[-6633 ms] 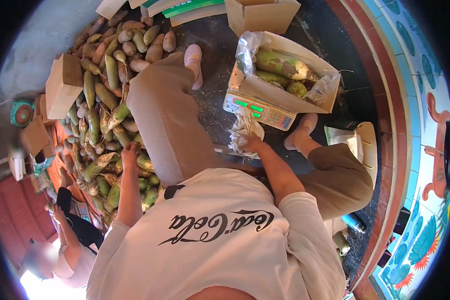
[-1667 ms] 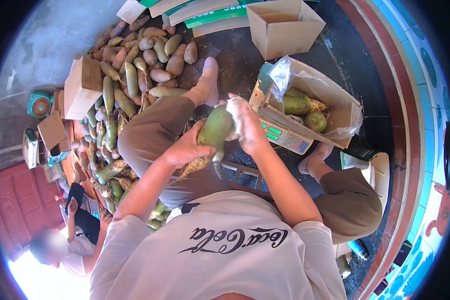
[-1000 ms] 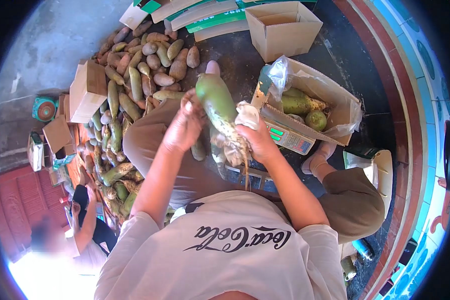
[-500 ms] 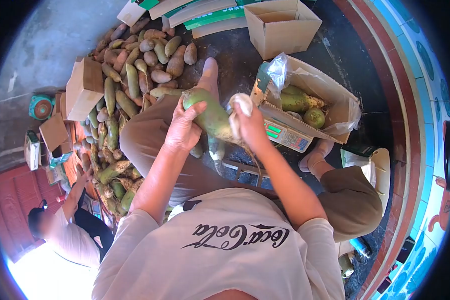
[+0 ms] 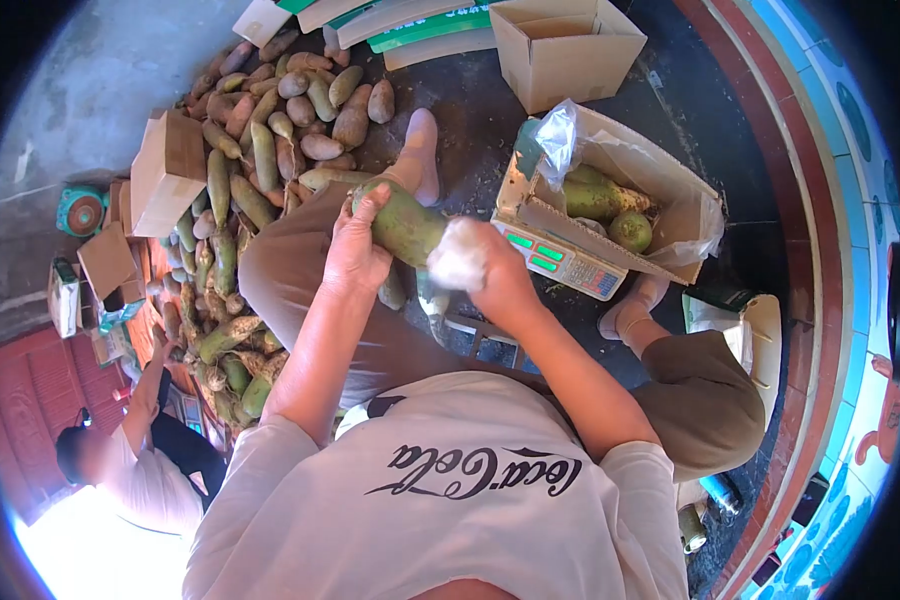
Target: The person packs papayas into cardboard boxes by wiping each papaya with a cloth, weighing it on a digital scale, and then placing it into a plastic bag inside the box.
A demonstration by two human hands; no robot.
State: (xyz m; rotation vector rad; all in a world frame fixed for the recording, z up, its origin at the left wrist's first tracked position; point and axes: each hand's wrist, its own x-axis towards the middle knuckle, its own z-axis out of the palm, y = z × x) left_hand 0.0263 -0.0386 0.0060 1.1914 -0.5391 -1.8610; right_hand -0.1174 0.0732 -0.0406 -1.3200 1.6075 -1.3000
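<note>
- Left hand (image 5: 355,258): we record it clenched around the upper end of a long green radish (image 5: 402,222), thumb on top.
- Radish: held in the air above the person's knees, lying slantwise between both hands, just left of the scale.
- Right hand (image 5: 505,285): grasping a bunched white cloth (image 5: 458,256), pressed against the radish's lower end (that end is hidden under it).
- Scale (image 5: 560,263): green digits lit, bearing a plastic-lined carton (image 5: 555,222) with several radishes inside (image 5: 595,205).
- Heap of loose radishes (image 5: 270,130): on the floor, beyond the left knee.
- Open carton (image 5: 570,80): behind the scale.
- Another person (image 5: 135,480): we note them at lower left, arm raised.
</note>
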